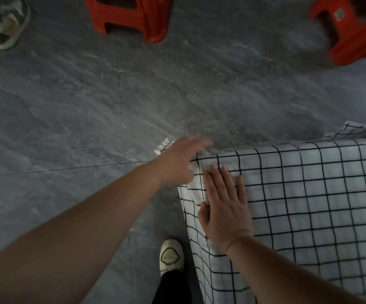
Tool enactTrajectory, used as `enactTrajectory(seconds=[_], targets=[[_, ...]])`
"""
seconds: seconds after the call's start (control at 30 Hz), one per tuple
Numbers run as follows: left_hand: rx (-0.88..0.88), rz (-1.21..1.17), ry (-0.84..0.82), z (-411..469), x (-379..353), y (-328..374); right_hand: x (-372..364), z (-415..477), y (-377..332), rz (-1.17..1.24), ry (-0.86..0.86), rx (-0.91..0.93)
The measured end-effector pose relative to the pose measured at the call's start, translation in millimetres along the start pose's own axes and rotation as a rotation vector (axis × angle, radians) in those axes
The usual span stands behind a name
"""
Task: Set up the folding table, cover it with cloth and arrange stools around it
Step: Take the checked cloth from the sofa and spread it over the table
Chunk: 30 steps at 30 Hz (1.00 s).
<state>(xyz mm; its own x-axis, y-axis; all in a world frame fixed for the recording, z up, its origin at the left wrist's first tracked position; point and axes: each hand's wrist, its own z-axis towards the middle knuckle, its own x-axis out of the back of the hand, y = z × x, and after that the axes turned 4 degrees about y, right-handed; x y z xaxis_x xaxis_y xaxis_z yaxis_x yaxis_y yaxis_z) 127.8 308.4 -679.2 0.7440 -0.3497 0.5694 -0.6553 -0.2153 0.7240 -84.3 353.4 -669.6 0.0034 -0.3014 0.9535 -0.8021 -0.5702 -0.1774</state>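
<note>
While the right hand lies flat on the checked cloth, its fingers are straight and slightly spread, pressing down just inside the near corner and holding nothing. The left hand reaches in from the left to that same corner. Its fingers are stretched out rather than curled and are blurred, with the tips at the fold where the cloth turns over the edge. The thumb sits against the hanging side of the fabric; no clear pinch shows.

The cloth, white with a black grid, covers the surface completely, so nothing of the top beneath shows. It hangs down the left side in loose folds. A small point of it sticks out behind the left hand, and a flap along the far edge at the right is turned up.

Two red plastic stools stand on the grey stone-patterned floor, well apart from the covered surface: one stool at the top centre, the other stool at the top right, both cut off by the frame. A white shoe with a dark trouser leg stands just beside the hanging cloth. Another shoe shows at the top left.
</note>
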Motion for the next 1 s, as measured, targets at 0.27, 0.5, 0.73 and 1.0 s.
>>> enactTrajectory(seconds=[0.27,0.5,0.73,1.0], targets=[[0.139,0.357,0.119,22,-29,-46,-4,-1,1,0.000,0.041,0.005],[0.443,0.368,0.086,42,-31,-64,-6,1,0,-0.009,0.060,0.011],[0.673,0.372,0.111,27,-26,-89,-5,0,0,0.008,0.066,0.021],[0.898,-0.183,0.198,30,-41,-102,-6,3,0,0.007,0.036,0.015]])
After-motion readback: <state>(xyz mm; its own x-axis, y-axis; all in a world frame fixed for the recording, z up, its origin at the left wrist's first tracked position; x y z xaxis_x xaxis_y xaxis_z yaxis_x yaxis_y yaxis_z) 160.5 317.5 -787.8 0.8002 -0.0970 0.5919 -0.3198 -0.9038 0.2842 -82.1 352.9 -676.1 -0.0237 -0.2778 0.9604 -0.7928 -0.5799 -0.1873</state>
